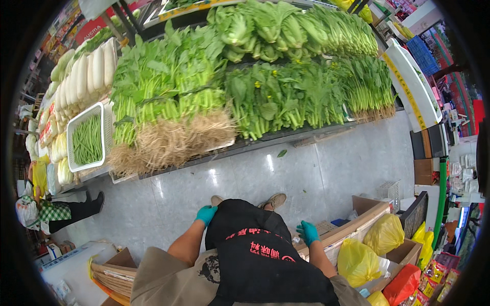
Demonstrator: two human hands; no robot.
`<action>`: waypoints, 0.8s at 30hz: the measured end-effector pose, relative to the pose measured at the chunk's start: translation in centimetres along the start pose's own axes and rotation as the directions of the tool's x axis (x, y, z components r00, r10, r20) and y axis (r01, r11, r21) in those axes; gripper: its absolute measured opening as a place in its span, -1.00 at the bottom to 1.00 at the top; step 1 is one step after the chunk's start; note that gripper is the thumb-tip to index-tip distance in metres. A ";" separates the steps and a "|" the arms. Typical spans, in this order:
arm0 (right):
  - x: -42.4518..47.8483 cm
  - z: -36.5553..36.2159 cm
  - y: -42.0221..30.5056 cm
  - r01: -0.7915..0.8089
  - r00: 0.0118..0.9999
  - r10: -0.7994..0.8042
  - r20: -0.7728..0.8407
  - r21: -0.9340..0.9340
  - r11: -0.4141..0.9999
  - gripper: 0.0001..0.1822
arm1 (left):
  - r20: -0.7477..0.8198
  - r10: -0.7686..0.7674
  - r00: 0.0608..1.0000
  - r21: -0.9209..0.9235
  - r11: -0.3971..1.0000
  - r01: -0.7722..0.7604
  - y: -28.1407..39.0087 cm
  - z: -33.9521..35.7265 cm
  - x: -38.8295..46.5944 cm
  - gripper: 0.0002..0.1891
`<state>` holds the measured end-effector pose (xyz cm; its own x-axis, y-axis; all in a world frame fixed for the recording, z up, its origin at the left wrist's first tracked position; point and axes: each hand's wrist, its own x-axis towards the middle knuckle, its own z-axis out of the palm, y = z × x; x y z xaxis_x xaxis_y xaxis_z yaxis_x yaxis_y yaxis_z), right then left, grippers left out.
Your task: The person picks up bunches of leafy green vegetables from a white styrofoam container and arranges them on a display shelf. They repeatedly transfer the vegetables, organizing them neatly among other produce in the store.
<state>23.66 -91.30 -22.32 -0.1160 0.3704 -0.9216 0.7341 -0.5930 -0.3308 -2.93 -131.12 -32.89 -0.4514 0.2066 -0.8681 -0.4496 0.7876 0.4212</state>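
My left hand (206, 215), in a teal glove, rests by the edge of the black apron (264, 248) and holds nothing I can make out. Over by the cardboard box (354, 222) is my right hand (308, 232), gloved the same, fingers somewhat apart and nothing between them. Ahead stands a vegetable display: rooted leafy greens (172, 95) in bundles, flowering greens (287, 95) beside them, and lettuce heads (268, 30) behind. Neither hand touches the vegetables.
White radishes (88, 72) and a white plastic basket (102, 145) of green beans lie at the left. Another person (63, 212) stands at far left. Yellow plastic bags (354, 262) and a red bag (402, 285) are at lower right. A loose leaf (282, 153) lies on the floor.
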 end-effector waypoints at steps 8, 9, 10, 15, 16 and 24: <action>6.4 -19.8 3.8 -0.122 0.988 0.138 -0.069 0.196 0.973 -0.62 | -0.084 0.416 0.905 0.226 0.893 -0.389 28.0 10.5 -3.2 -0.42; 6.6 -22.4 3.7 -0.120 0.984 0.148 -0.101 0.241 0.963 -0.63 | 0.015 0.393 0.920 0.227 0.894 -0.385 32.2 13.0 -4.7 -0.42; 6.9 -24.4 3.1 -0.088 0.980 0.130 -0.150 0.261 0.961 -0.63 | 0.068 0.433 0.899 0.116 0.892 -0.438 32.8 15.1 -2.7 -0.43; 10.7 -35.1 -0.9 0.036 0.961 0.088 -0.262 0.437 0.899 -0.60 | 0.499 0.522 0.692 0.227 0.692 -0.686 51.2 26.3 -11.6 -0.45; 11.2 -36.3 -2.5 0.073 0.965 0.047 -0.258 0.435 0.897 -0.59 | 0.516 0.530 0.673 0.205 0.687 -0.697 53.0 27.3 -11.8 -0.46; 11.3 -42.9 -16.8 0.256 0.950 -0.148 -0.276 0.415 0.873 -0.62 | 0.662 0.394 0.638 0.293 0.648 -0.704 65.4 35.5 -6.6 -0.41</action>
<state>38.69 -46.48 -18.49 -0.0338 0.6366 -0.7704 0.3338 -0.7194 -0.6091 -1.99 -60.34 -8.89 0.0451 0.8261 -0.5617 0.2519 0.5347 0.8066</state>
